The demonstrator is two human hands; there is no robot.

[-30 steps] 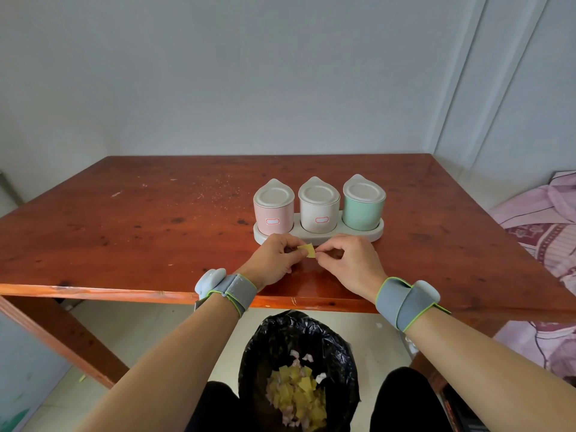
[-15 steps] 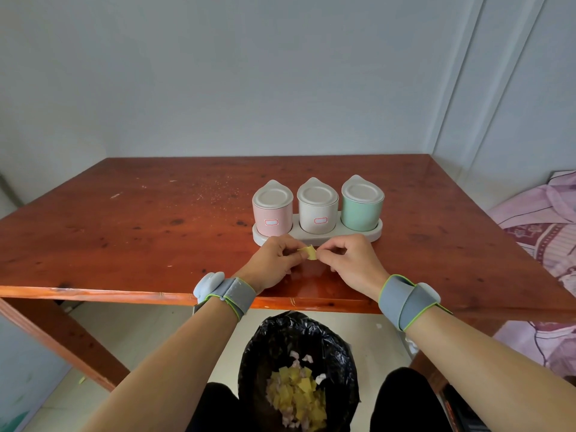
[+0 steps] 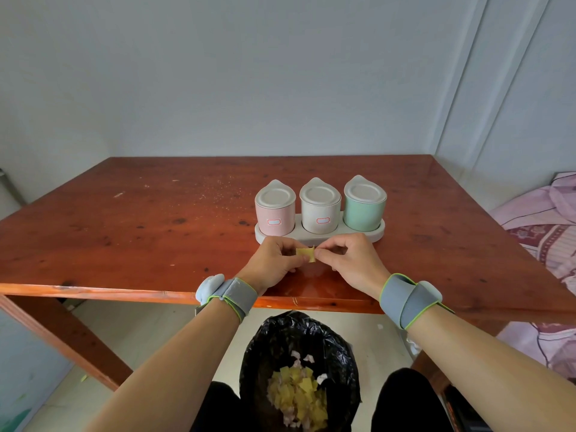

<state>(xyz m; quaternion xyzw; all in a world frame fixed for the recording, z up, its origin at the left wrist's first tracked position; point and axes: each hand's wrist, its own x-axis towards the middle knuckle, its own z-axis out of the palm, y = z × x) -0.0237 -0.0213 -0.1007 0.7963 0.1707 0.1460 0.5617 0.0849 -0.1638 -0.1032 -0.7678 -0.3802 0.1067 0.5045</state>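
Note:
A small yellow paper scrap [image 3: 306, 253] hangs just above the table's front part, pinched from both sides. My left hand [image 3: 274, 260] pinches its left edge and my right hand [image 3: 349, 260] pinches its right edge. Just behind the hands stands a grey holder [image 3: 378, 232] with three lidded jars: a pink jar [image 3: 275, 210], a cream jar [image 3: 320, 207] and a green jar [image 3: 364, 204]. The pink and cream jars carry small labels; I see none on the green one.
The red-brown wooden table [image 3: 140, 232] runs to the wall. Below its front edge, between my knees, a black bin bag [image 3: 280, 338] holds several yellow and pink paper scraps. A pink patterned bedcover [image 3: 542, 226] lies at the right.
Both hands keep pinching the yellow scrap and stay in nearly the same place in front of the jars. The scrap now shows a little wider between the fingers.

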